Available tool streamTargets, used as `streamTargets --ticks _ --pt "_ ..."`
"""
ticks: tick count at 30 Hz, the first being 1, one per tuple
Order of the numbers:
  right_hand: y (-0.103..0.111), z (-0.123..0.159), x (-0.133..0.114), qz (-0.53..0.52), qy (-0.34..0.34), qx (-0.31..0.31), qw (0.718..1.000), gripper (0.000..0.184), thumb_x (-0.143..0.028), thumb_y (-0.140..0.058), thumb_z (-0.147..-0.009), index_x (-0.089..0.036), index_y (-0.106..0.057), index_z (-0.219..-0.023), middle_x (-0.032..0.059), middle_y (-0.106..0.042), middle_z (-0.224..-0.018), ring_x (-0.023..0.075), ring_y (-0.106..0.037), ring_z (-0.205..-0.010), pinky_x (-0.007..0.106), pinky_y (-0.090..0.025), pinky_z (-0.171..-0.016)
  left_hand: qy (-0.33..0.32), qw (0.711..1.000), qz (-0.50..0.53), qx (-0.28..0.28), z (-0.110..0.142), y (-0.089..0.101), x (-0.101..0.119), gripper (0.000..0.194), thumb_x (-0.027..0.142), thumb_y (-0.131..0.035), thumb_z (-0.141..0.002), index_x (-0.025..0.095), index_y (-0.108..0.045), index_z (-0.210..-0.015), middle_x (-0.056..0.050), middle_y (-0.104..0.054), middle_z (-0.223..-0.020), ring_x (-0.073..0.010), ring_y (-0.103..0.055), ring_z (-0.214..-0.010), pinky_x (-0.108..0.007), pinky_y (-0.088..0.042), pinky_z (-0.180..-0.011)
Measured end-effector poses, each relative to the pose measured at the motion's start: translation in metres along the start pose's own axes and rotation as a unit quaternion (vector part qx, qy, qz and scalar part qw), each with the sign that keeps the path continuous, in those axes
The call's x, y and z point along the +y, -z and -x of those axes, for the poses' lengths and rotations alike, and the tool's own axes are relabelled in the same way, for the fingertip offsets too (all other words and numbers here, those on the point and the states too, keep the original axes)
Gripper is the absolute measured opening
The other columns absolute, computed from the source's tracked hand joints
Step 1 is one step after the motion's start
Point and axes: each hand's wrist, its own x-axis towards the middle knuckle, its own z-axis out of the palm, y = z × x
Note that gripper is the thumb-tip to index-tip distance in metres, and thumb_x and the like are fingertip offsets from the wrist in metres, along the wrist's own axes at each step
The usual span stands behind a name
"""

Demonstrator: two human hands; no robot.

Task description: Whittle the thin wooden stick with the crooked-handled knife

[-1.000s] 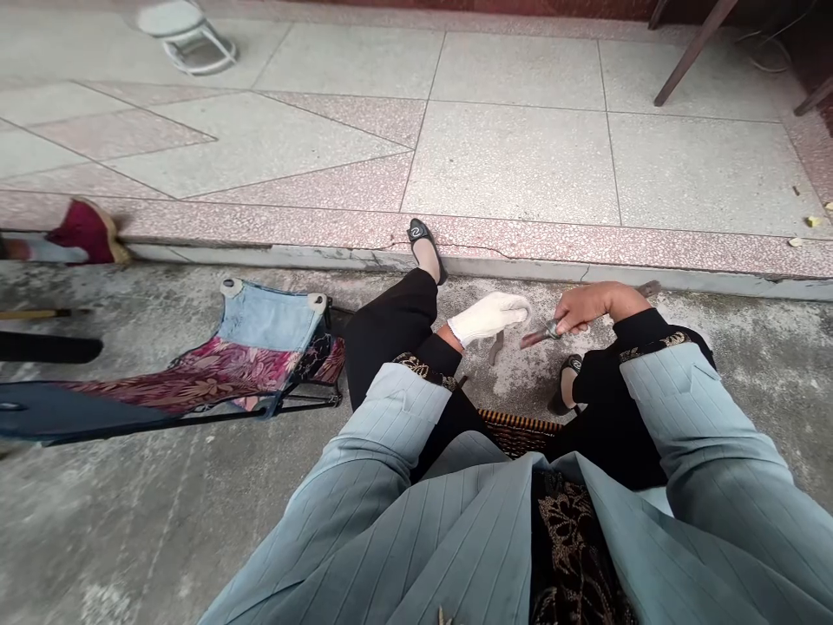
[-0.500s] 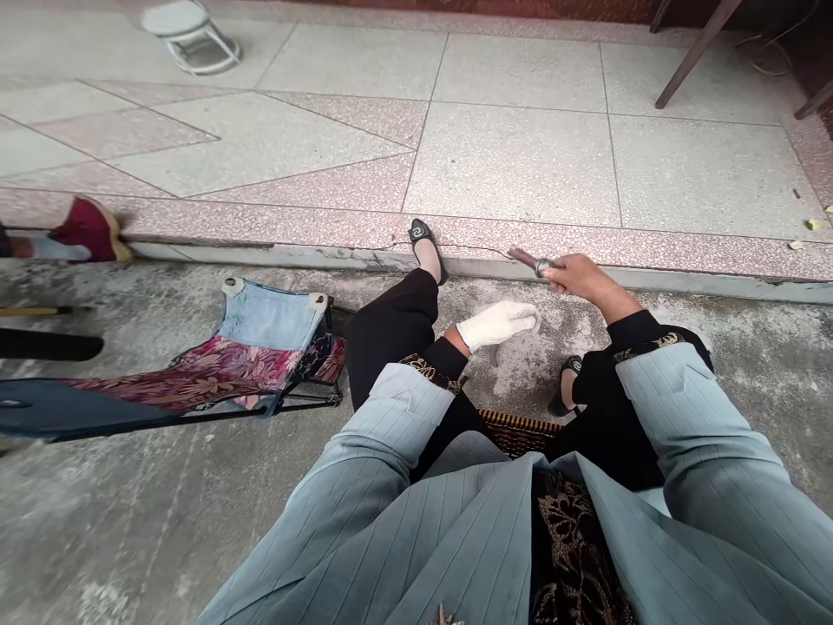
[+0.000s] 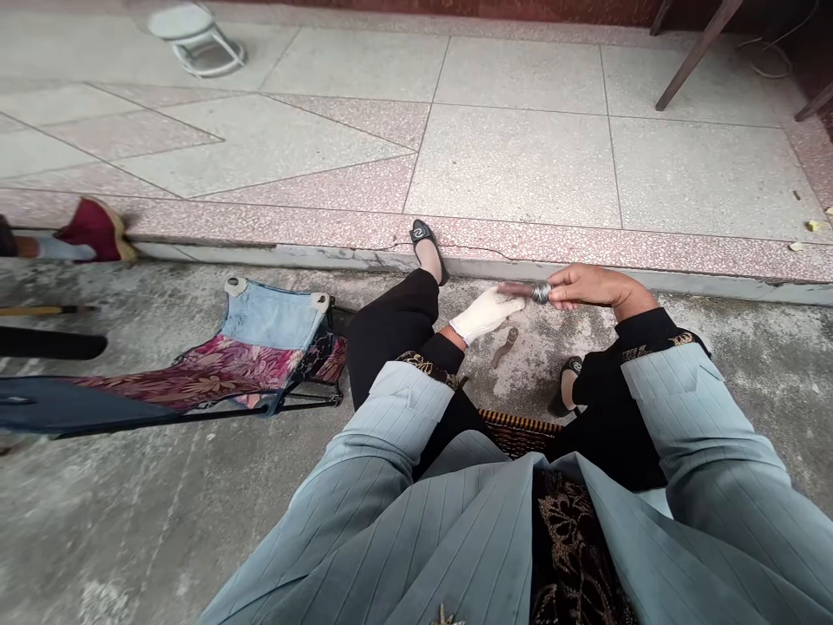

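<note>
My right hand (image 3: 589,286), bare, pinches one end of a short brown stick-like piece with a silvery wire coil (image 3: 541,292) around it; its exact kind is unclear. The piece points left, and its brown end is blurred. My left hand (image 3: 487,314), in a white knitted glove, has its fingers closed at that brown end, just left of the coil. A small brownish piece with a rounded end (image 3: 504,347) lies on the concrete below, between my feet.
A raised tiled step (image 3: 521,165) runs along the front, with my left shoe (image 3: 423,234) on its edge. To the left stands a folding fabric chair (image 3: 270,321). Further left is another person's red shoe (image 3: 97,230). A white stool (image 3: 195,39) stands on the tiles.
My right hand has lowered the brown piece and levelled it, bringing its end to my gloved left hand. The left hand has shifted slightly left, uncovering the piece on the ground.
</note>
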Motion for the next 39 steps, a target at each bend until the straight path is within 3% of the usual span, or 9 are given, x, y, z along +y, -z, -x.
streamTargets --ticks 7,12,18,22,26,29,32,36,39 --pt "0.0 -0.017 0.01 -0.083 0.001 0.239 0.967 0.04 -0.057 -0.07 -0.077 -0.019 -0.062 -0.072 0.0023 -0.061 -0.068 0.0109 -0.048 -0.056 0.026 -0.037 -0.053 0.002 0.996 -0.057 -0.075 0.0 -0.012 0.0 0.031 0.038 -0.042 -0.094 0.016 -0.064 -0.092 0.0 -0.06 -0.077 -0.0114 -0.051 -0.065 -0.022 -0.038 -0.063" --pt "0.0 -0.03 0.015 0.131 -0.135 0.292 0.938 0.028 -0.044 -0.068 -0.082 -0.018 -0.063 -0.073 0.005 -0.062 -0.068 0.015 -0.052 -0.059 0.03 -0.039 -0.057 -0.046 0.982 -0.146 -0.108 0.001 -0.015 0.002 0.032 0.036 -0.042 -0.095 0.017 -0.067 -0.094 -0.002 -0.066 -0.086 -0.0142 -0.057 -0.076 -0.023 -0.04 -0.072" --pt "-0.005 -0.032 0.017 0.317 -0.195 0.164 0.913 0.036 -0.044 -0.073 -0.079 -0.02 -0.056 -0.059 0.0065 -0.054 -0.061 0.0198 -0.052 -0.065 0.034 -0.036 -0.059 -0.053 0.974 -0.202 -0.091 0.002 -0.012 -0.002 0.031 0.036 -0.045 -0.093 0.017 -0.07 -0.097 -0.004 -0.067 -0.088 -0.0173 -0.058 -0.081 -0.025 -0.04 -0.074" --pt "-0.009 -0.02 0.017 0.243 -0.181 -0.007 0.953 0.038 -0.043 -0.076 -0.077 -0.018 -0.059 -0.053 0.0041 -0.056 -0.05 0.0145 -0.049 -0.051 0.031 -0.036 -0.053 -0.042 0.988 -0.127 -0.076 0.005 0.001 0.003 0.028 0.035 -0.048 -0.092 0.017 -0.069 -0.09 -0.002 -0.065 -0.078 -0.0148 -0.056 -0.07 -0.025 -0.04 -0.069" --pt "-0.011 -0.009 0.009 0.115 -0.087 -0.161 0.976 0.036 -0.051 -0.071 -0.078 -0.015 -0.07 -0.073 0.0016 -0.064 -0.062 0.0106 -0.052 -0.054 0.026 -0.04 -0.054 -0.014 0.998 -0.052 -0.03 0.003 0.005 0.0 0.028 0.039 -0.054 -0.089 0.016 -0.068 -0.091 -0.004 -0.067 -0.083 -0.015 -0.058 -0.074 -0.025 -0.043 -0.069" --pt "-0.011 -0.007 0.003 0.037 -0.011 -0.063 0.997 0.038 -0.054 -0.068 -0.08 -0.017 -0.07 -0.09 -0.0017 -0.064 -0.071 0.0083 -0.052 -0.057 0.023 -0.041 -0.056 0.008 1.0 -0.016 0.003 -0.001 0.001 -0.007 0.033 0.042 -0.05 -0.091 0.014 -0.066 -0.096 -0.004 -0.063 -0.078 -0.014 -0.055 -0.068 -0.024 -0.041 -0.063" --pt "-0.011 -0.012 0.003 -0.057 0.039 0.123 0.99 0.038 -0.054 -0.069 -0.08 -0.016 -0.066 -0.079 -0.0019 -0.061 -0.066 0.0075 -0.048 -0.053 0.022 -0.038 -0.053 0.012 1.0 0.007 -0.015 -0.002 -0.006 -0.01 0.035 0.042 -0.043 -0.094 0.014 -0.063 -0.094 0.0 -0.056 -0.069 -0.0112 -0.048 -0.059 -0.022 -0.037 -0.057" --pt "-0.011 -0.026 0.011 -0.093 0.004 0.303 0.949 0.037 -0.051 -0.069 -0.081 -0.016 -0.061 -0.072 0.0014 -0.06 -0.065 0.0087 -0.047 -0.051 0.023 -0.036 -0.05 -0.018 0.996 -0.052 -0.074 0.0 -0.011 -0.004 0.032 0.04 -0.042 -0.095 0.016 -0.064 -0.093 0.001 -0.058 -0.074 -0.011 -0.049 -0.064 -0.022 -0.036 -0.061" --pt "-0.007 -0.032 0.016 -0.007 -0.08 0.345 0.935 0.034 -0.048 -0.065 -0.086 -0.016 -0.064 -0.077 0.003 -0.062 -0.067 0.0107 -0.049 -0.053 0.025 -0.037 -0.052 -0.031 0.989 -0.107 -0.093 0.002 -0.012 0.002 0.029 0.037 -0.044 -0.095 0.017 -0.065 -0.092 -0.001 -0.061 -0.081 -0.0131 -0.052 -0.072 -0.024 -0.038 -0.068"
